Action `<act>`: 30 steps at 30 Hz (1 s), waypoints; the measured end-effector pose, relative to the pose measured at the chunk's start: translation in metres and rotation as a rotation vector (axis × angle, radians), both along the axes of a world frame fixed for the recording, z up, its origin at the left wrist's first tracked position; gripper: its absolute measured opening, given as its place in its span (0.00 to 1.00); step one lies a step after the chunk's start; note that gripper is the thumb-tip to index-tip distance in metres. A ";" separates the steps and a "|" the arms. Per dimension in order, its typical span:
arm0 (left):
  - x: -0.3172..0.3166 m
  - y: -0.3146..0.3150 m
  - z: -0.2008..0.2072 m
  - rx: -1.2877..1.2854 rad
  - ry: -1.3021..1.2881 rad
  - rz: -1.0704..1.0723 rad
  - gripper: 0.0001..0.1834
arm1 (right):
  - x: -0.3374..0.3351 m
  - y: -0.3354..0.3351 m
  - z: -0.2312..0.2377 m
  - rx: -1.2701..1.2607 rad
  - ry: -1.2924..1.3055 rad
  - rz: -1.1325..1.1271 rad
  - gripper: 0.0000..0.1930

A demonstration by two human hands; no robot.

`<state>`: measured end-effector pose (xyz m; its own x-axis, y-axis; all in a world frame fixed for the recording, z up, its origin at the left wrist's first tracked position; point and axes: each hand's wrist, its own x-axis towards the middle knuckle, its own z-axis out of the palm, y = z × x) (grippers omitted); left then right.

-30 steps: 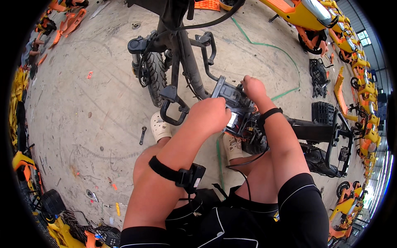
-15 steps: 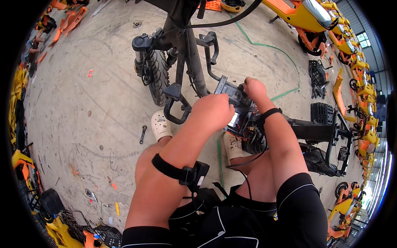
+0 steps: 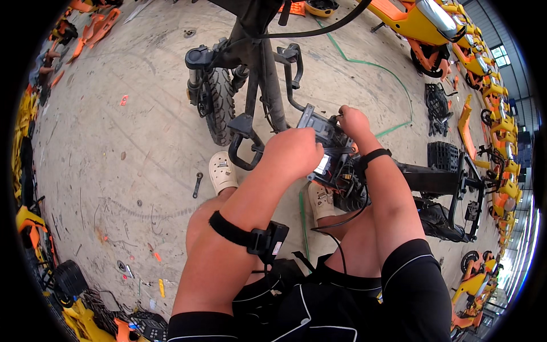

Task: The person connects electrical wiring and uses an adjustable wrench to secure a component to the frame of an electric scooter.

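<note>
Both hands nudged up | left hand [image 3: 292,153], right hand [image 3: 354,121] grip one black box [image 3: 322,132]

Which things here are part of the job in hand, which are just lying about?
In hand:
left hand
right hand
black box on black scooter frame

Lying about:
wrench on floor
orange scooters
black crates

My fingers [image 3: 342,112] are working on a matt black plastic box [image 3: 325,137] bolted to a dull, painted metal frame [image 3: 268,74]. The knobbly rubber tyre [image 3: 219,105] is resting on rough, stained concrete floor [image 3: 114,148]; glossy orange plastic panels [image 3: 410,20] are shining nearby.
</note>
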<state>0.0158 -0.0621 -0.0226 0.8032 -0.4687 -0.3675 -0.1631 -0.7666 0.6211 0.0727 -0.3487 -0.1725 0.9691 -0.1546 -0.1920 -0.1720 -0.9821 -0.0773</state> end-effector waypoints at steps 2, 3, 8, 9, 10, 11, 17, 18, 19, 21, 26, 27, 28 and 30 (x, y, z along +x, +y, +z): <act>0.000 0.000 0.000 -0.004 0.000 0.004 0.18 | 0.000 0.000 0.000 -0.004 0.001 -0.009 0.15; -0.001 0.001 0.000 -0.007 -0.003 0.007 0.18 | -0.001 0.001 0.000 -0.004 -0.008 -0.011 0.15; -0.001 0.001 0.001 -0.016 -0.005 0.010 0.18 | 0.000 -0.002 0.000 -0.021 -0.016 -0.022 0.16; -0.001 0.002 0.000 -0.016 -0.006 0.014 0.18 | -0.001 0.000 0.001 -0.023 -0.029 -0.010 0.17; -0.001 0.002 0.000 -0.017 -0.008 0.017 0.18 | -0.001 0.001 0.003 -0.024 -0.041 0.001 0.18; -0.001 0.002 0.001 -0.014 -0.001 0.016 0.18 | -0.001 0.002 0.004 -0.026 -0.054 0.012 0.19; 0.002 0.000 0.004 0.001 0.020 0.014 0.18 | -0.004 0.017 0.026 -0.128 -0.401 0.339 0.22; 0.002 0.002 0.004 -0.001 0.010 0.023 0.18 | -0.003 0.033 0.038 -0.110 -0.208 0.307 0.20; 0.002 0.004 0.002 -0.002 0.001 0.034 0.18 | -0.004 0.052 0.048 -0.091 -0.014 0.276 0.19; 0.003 0.006 0.002 -0.013 0.003 0.056 0.18 | -0.009 0.070 0.048 -0.083 0.255 0.287 0.16; 0.004 0.000 0.002 -0.011 0.001 0.050 0.18 | -0.044 0.055 -0.010 -0.015 0.447 0.436 0.23; 0.004 0.001 0.001 -0.012 -0.006 0.051 0.18 | -0.049 0.056 -0.013 0.045 0.407 0.448 0.24; 0.003 0.003 -0.001 -0.013 -0.012 0.052 0.18 | -0.052 0.057 -0.016 0.104 0.367 0.459 0.24; 0.005 0.005 0.000 -0.024 0.002 0.058 0.18 | -0.056 0.053 -0.020 0.135 0.320 0.441 0.25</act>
<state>0.0205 -0.0567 -0.0227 0.8289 -0.4298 -0.3580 -0.1174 -0.7595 0.6399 0.0163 -0.2954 -0.1926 0.8267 0.2987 -0.4768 0.2173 -0.9512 -0.2191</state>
